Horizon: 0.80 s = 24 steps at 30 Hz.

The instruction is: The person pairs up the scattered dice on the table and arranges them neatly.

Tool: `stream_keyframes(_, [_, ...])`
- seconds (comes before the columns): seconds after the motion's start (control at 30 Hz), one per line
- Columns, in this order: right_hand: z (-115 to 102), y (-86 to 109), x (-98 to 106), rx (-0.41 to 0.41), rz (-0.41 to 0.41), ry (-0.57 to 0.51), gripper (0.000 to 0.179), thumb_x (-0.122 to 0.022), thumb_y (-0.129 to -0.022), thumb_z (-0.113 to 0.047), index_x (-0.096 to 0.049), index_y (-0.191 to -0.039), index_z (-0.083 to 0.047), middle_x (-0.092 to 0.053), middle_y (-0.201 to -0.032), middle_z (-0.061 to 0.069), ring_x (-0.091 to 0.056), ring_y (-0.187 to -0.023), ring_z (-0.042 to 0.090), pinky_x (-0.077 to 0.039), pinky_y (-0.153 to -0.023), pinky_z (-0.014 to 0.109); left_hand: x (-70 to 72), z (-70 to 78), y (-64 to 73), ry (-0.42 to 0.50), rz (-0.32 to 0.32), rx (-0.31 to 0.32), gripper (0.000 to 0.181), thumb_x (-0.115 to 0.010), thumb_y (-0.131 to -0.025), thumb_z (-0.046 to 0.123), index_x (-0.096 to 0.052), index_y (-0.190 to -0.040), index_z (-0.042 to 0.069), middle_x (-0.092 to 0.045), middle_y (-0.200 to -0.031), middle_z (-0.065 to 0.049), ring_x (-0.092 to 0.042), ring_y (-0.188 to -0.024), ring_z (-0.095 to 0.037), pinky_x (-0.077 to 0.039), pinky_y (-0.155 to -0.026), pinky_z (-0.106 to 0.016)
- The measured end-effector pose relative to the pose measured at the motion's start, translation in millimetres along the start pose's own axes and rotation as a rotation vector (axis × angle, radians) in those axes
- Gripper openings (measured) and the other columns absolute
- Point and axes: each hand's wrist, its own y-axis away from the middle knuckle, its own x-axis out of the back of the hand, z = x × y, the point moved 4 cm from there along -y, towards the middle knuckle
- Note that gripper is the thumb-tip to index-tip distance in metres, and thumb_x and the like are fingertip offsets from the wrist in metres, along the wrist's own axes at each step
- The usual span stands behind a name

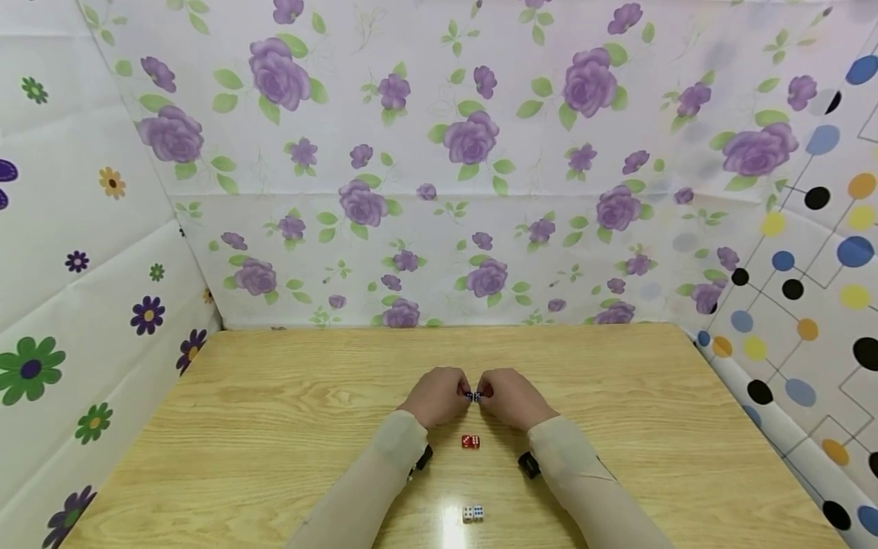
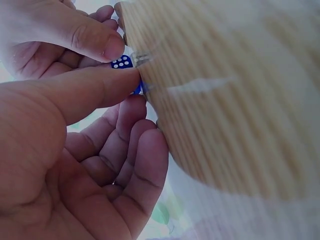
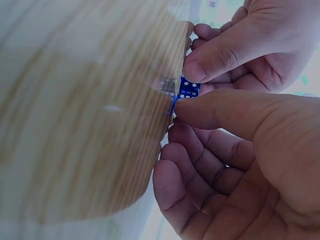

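Two small blue dice with white dots (image 1: pixel 474 396) stand side by side on the wooden table. My left hand (image 1: pixel 437 396) pinches the left one between thumb and fingers. From the other side my right hand (image 1: pixel 511 398) pinches the right one. In the left wrist view a dotted blue face (image 2: pixel 121 62) shows between the two thumbs; the right wrist view has a dotted blue face (image 3: pixel 189 86) there too. Fingers hide much of both dice. Nearer me, a pair of red dice (image 1: pixel 470 441) sits between my forearms.
Two white dice (image 1: pixel 473 514) stand together near the table's front. The wooden tabletop (image 1: pixel 274 427) meets a flower-printed cloth wall (image 1: pixel 439 252) at the back. Patterned sheets also hang at the left (image 1: pixel 82 320) and right (image 1: pixel 789 305).
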Motion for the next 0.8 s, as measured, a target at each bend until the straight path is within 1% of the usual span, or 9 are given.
stream_keyframes(0.23, [-2.6,-3.0,-1.5,-0.002,0.003,-0.004,0.007,-0.074,-0.093,-0.006,-0.073,-0.087,-0.010,-0.068,-0.082,-0.001,-0.059,-0.073,0.014,-0.053,-0.073,0.037,0.6,-2.9,1.1,0.020,0.000,0.023,0.004,-0.073,-0.095,0.009,-0.072,-0.096,0.005,-0.065,-0.083,0.001,-0.057,-0.070,-0.012,-0.051,-0.070,-0.031])
stream_keyframes(0.47, [-4.7,-4.5,0.1,0.009,-0.002,0.024,0.008,-0.074,-0.093,-0.006,-0.073,-0.086,-0.010,-0.067,-0.081,-0.001,-0.058,-0.073,0.014,-0.052,-0.072,0.037,0.2,-3.8,0.0,0.020,-0.009,0.035,0.004,-0.073,-0.095,0.010,-0.072,-0.096,0.007,-0.065,-0.083,0.002,-0.057,-0.071,-0.012,-0.051,-0.071,-0.031])
stream_keyframes(0.6, [-5.2,-3.8,0.6,0.011,-0.008,0.035,0.008,-0.075,-0.092,-0.006,-0.073,-0.086,-0.010,-0.067,-0.080,-0.002,-0.058,-0.072,0.014,-0.053,-0.072,0.037,-1.6,-4.1,-0.6,0.027,-0.017,0.037,0.004,-0.073,-0.096,0.010,-0.072,-0.097,0.008,-0.065,-0.084,0.002,-0.057,-0.071,-0.012,-0.051,-0.071,-0.031])
stream_keyframes(0.8, [-0.6,-3.7,-3.1,-0.007,-0.027,0.029,0.004,-0.076,-0.092,-0.007,-0.073,-0.089,-0.008,-0.068,-0.082,-0.001,-0.061,-0.075,0.014,-0.054,-0.075,0.038,-2.6,-5.3,-0.3,0.028,-0.014,0.028,0.007,-0.073,-0.094,0.009,-0.073,-0.100,0.006,-0.068,-0.089,0.000,-0.059,-0.075,-0.013,-0.054,-0.075,-0.034])
